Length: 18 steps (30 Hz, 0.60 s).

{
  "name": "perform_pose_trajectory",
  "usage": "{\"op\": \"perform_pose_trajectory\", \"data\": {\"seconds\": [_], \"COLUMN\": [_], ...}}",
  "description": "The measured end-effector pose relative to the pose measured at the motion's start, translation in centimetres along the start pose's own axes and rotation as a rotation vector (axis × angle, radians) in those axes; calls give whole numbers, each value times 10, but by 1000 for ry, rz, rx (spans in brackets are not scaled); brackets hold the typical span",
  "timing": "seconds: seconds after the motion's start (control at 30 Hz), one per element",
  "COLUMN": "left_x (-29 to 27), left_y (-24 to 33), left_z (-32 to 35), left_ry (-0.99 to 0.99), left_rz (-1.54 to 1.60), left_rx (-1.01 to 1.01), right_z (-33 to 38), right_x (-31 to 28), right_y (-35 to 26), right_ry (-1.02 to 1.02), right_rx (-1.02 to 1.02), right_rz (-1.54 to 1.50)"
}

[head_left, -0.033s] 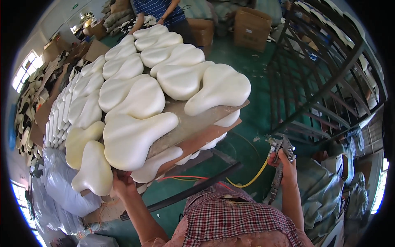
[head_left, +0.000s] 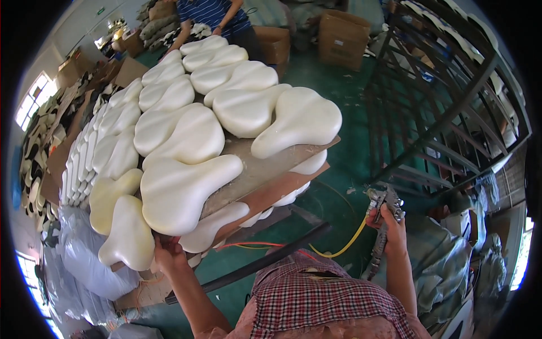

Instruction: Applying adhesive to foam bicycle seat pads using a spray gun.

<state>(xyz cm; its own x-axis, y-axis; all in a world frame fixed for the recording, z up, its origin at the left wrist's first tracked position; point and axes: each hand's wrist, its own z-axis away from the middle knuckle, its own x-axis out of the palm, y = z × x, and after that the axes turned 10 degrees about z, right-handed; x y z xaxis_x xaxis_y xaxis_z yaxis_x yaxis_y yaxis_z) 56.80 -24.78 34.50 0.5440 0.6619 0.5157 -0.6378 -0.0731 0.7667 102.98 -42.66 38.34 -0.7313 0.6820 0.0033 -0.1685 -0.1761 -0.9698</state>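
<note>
At the near edge of a stacked table, my left hand [head_left: 169, 254] is closed beside a pale bicycle seat foam [head_left: 129, 234]. Its fingertips are partly hidden under the foam's edge, and something small and red shows next to them; I cannot make out what it is. A larger white seat foam [head_left: 183, 192] lies just above that hand. Off to the right, my right hand [head_left: 390, 226] grips a worn metal staple gun [head_left: 379, 248], held apart from the foams. A yellow air hose [head_left: 347, 243] runs from the gun.
Rows of white foams lie on brown board [head_left: 265, 155], with more layers below. A black padded bar [head_left: 254, 263] crosses before me. A dark metal rack [head_left: 446, 107] stands right, cardboard boxes [head_left: 344, 42] behind. A co-worker in a striped shirt [head_left: 212, 14] leans at the far end.
The view has shifted very slightly, and the co-worker's arm at the far end has moved left and down. Both my hands keep their places and grips.
</note>
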Motion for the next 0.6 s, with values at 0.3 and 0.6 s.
{"op": "perform_pose_trajectory", "data": {"seconds": [0.3,0.6], "left_x": [32,181], "left_y": [-39,-122], "left_z": [18,29], "left_ry": [-33,-461], "left_rz": [10,-1], "left_rx": [-58,-265], "right_z": [-26,-49], "right_x": [-49,-102], "right_y": [-6,-25], "right_ry": [-32,1], "right_rx": [-2,-16], "right_rz": [7,-45]}}
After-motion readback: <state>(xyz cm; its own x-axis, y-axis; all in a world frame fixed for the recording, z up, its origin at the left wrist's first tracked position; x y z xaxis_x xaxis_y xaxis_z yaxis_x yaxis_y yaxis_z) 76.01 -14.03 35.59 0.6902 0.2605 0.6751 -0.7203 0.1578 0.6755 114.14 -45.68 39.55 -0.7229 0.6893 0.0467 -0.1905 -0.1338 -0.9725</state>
